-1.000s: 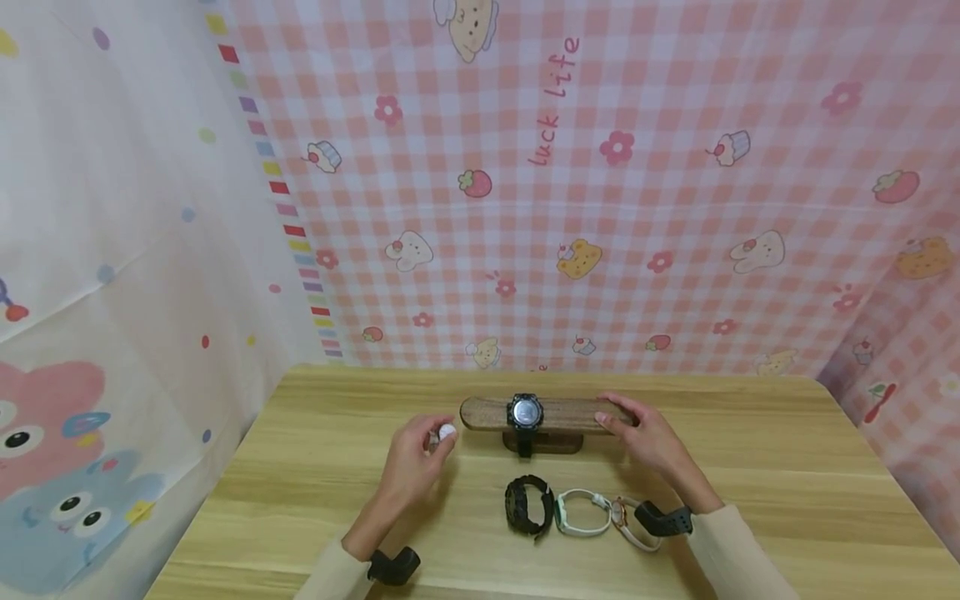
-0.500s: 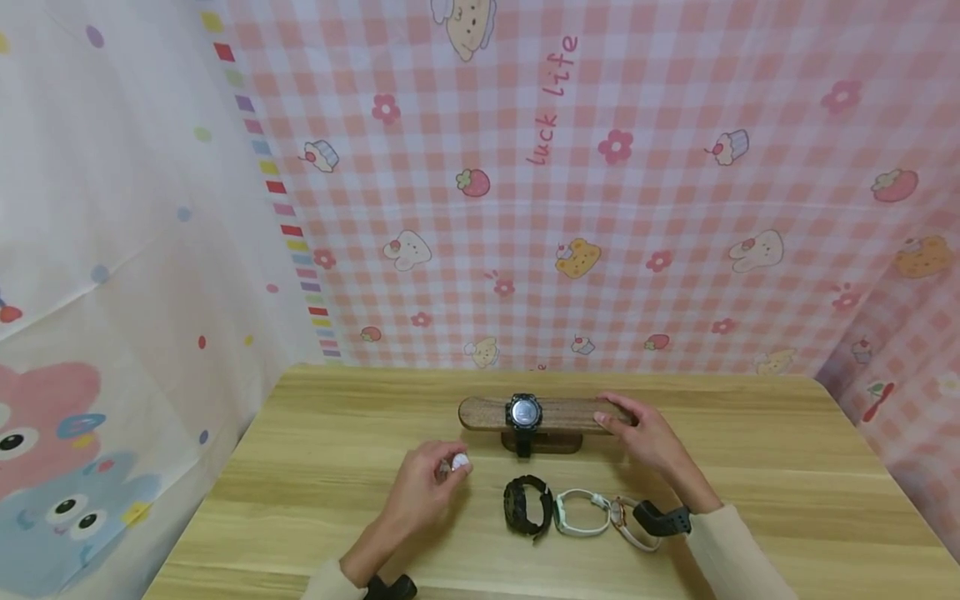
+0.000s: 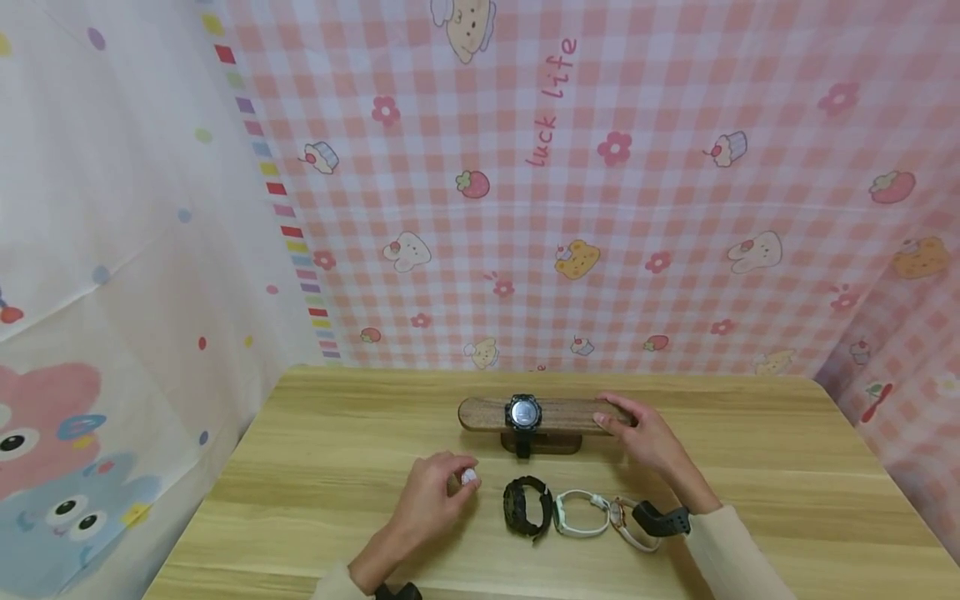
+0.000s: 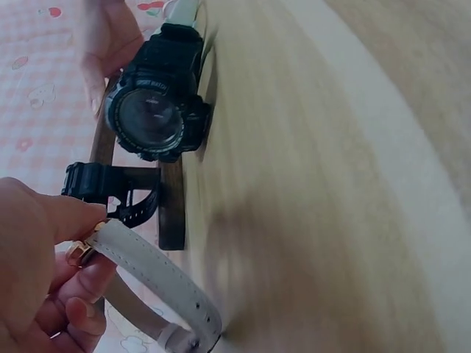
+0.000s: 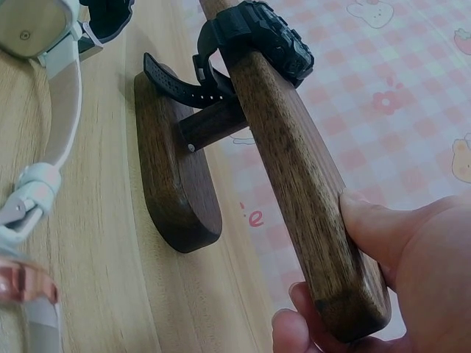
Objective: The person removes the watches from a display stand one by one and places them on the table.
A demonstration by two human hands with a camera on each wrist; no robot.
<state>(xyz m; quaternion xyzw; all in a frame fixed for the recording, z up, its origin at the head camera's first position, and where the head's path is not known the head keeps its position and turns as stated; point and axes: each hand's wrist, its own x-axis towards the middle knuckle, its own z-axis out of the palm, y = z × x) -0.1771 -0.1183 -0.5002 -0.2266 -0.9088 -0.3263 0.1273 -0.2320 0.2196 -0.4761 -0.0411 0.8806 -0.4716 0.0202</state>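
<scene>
My left hand [image 3: 433, 498] pinches a gold-cased wristwatch [image 4: 156, 266] by its case. In the left wrist view its pale strap hangs in a buckled loop below the fingers. My right hand [image 3: 651, 435] grips the right end of a dark wooden watch stand [image 5: 294, 169], thumb on one side of the bar and fingers around the other. A black digital watch [image 3: 524, 412] is strapped around this bar, left of its middle. Just right of my left hand, a second black watch [image 3: 517, 506] stands on its side on the table.
Right of the loose black watch lie a mint-green watch [image 3: 582, 531] and a white-strapped watch with a rose-gold case [image 3: 619, 513], in a row. The wooden table [image 3: 315, 467] ends at the back against a pink checked cloth [image 3: 675, 208].
My left hand has moved down and to the right with the gold-cased wristwatch, away from the stand's left end toward the loose black watch. My right hand stays on the bar.
</scene>
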